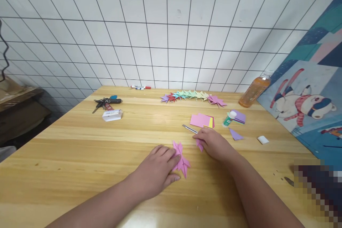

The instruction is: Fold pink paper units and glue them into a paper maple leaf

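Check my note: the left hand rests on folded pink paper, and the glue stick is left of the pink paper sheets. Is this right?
Not quite: in the head view, the glue stick is right of the pink paper sheets. The left hand does rest on folded pink paper.

Pale wooden table (pixel 80 171) against a white, dark-gridded wall (pixel 155 35), colourful bear picture (pixel 301 101) at right.

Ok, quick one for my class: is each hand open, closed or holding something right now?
Left hand: open, fingers laid on the pink folded paper.
Right hand: fingers curled at the small pink piece; grip cannot be told.
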{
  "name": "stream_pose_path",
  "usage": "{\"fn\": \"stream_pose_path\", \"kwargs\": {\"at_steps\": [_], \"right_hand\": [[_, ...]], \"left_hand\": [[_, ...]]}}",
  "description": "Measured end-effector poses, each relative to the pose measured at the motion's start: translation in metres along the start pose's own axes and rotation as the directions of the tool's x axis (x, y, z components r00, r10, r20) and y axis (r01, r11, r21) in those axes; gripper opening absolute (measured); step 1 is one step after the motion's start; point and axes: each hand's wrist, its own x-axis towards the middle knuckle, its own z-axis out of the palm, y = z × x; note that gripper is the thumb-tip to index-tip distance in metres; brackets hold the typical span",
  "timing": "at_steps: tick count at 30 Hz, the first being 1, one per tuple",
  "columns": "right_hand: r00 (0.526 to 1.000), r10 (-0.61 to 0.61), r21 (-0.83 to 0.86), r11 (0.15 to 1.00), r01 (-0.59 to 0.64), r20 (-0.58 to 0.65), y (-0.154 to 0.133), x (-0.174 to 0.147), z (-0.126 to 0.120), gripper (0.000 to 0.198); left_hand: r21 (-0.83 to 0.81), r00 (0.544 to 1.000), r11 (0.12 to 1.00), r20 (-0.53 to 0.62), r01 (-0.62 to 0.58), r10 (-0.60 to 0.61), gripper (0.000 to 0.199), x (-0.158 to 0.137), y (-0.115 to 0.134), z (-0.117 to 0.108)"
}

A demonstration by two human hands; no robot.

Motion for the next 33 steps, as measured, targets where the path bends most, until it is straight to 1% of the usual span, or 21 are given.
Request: {"fn": "stream_pose_path", "kwargs": {"at_steps": [4,7,8,9,10,12,13,14,15,16,19,20,21,23,24,26,28,30,33], "right_hand": [[0.986,0.162,0.109,0.980,-0.165,0.040,0.002,-0.007,-0.008,0.019],[0.952,0.291,0.292,0.906,-0.305,0.090,0.000,-0.007,-0.013,0.008],[0.938,0.333,0.374,0.862,-0.343,0.092,-0.002,-0.006,-0.013,0.005],[0.925,0.367,0.468,0.803,-0.368,0.098,-0.005,-0.005,-0.013,0.007],[0.914,0.389,0.570,0.729,-0.379,0.112,-0.007,-0.004,-0.011,0.011],[0.904,0.388,0.756,0.534,-0.378,0.178,-0.014,0.000,-0.005,0.019],[0.902,0.377,0.814,0.442,-0.376,0.212,-0.018,0.002,-0.001,0.023],[0.893,0.381,0.838,0.384,-0.388,0.239,-0.021,0.003,0.003,0.026],[0.881,0.396,0.836,0.365,-0.409,0.258,-0.024,0.005,0.008,0.026],[0.870,0.421,0.821,0.380,-0.426,0.256,-0.027,0.007,0.012,0.024],[0.863,0.477,0.770,0.485,-0.415,0.165,-0.032,0.010,0.020,0.020],[0.863,0.484,0.766,0.496,-0.409,0.147,-0.032,0.011,0.022,0.020],[0.859,0.489,0.769,0.488,-0.412,0.150,-0.032,0.011,0.023,0.020],[0.844,0.498,0.760,0.466,-0.453,0.199,-0.030,0.012,0.024,0.021],[0.839,0.501,0.737,0.482,-0.474,0.211,-0.029,0.012,0.025,0.022],[0.846,0.504,0.658,0.580,-0.480,0.173,-0.027,0.012,0.027,0.020],[0.871,0.474,0.574,0.682,-0.454,0.125,-0.027,0.013,0.028,0.018],[0.886,0.454,0.511,0.740,-0.436,0.098,-0.028,0.013,0.029,0.017],[0.883,0.465,0.403,0.799,-0.447,0.058,-0.032,0.013,0.029,0.012]], "left_hand": [[-0.009,1.000,1.000,-0.002,-0.018,0.017,0.042,0.002,-0.001,-0.002],[-0.014,1.000,1.000,-0.010,-0.009,0.009,0.043,0.002,-0.001,-0.002],[-0.012,1.000,1.000,-0.015,-0.002,0.001,0.043,0.001,0.000,-0.001],[-0.006,1.000,1.000,-0.023,0.008,-0.008,0.044,0.001,0.000,-0.001],[0.004,0.999,1.000,-0.030,0.018,-0.018,0.046,0.000,0.000,0.001],[0.036,0.999,0.999,-0.030,0.028,-0.027,0.050,-0.001,-0.001,0.004],[0.051,1.000,0.998,-0.018,0.026,-0.025,0.051,-0.002,-0.001,0.006],[0.062,1.000,0.998,0.001,0.022,-0.022,0.052,-0.002,-0.001,0.008],[0.069,1.000,0.997,0.020,0.019,-0.021,0.052,-0.003,-0.002,0.010],[0.072,0.999,0.997,0.035,0.018,-0.021,0.052,-0.003,-0.002,0.012],[0.072,0.999,0.997,0.042,0.021,-0.024,0.053,-0.003,-0.003,0.016],[0.069,0.999,0.997,0.037,0.022,-0.024,0.053,-0.003,-0.003,0.016],[0.066,0.999,0.998,0.035,0.023,-0.025,0.054,-0.004,-0.004,0.016],[0.057,0.999,0.998,0.037,0.029,-0.031,0.054,-0.004,-0.003,0.016],[0.052,0.999,0.998,0.041,0.032,-0.034,0.055,-0.004,-0.003,0.016],[0.042,0.998,0.998,0.044,0.039,-0.041,0.055,-0.004,-0.003,0.015],[0.036,0.998,0.998,0.044,0.045,-0.046,0.056,-0.004,-0.002,0.014],[0.032,0.998,0.998,0.044,0.051,-0.053,0.057,-0.004,-0.001,0.014],[0.027,0.997,0.998,0.047,0.053,-0.054,0.059,-0.004,-0.001,0.014]]}}
